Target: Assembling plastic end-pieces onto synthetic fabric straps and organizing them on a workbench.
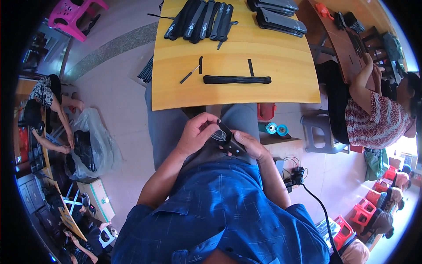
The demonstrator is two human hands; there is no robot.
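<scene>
Just off the table's (176, 94) edge, over the lap, the right hand (250, 146) is gripping a dark case (234, 148) — its thumb is pressing along one side, fingers curling beneath. The left hand (197, 134) is bending thumb and forefinger close together, right beside a shiny piece (219, 136) at the case's left — whether they're pinching it, I can't tell.

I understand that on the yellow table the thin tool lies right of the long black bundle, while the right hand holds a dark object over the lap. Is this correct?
Not quite: the head view shows the thin tool to the left of the long black bundle on the yellow table.
</scene>
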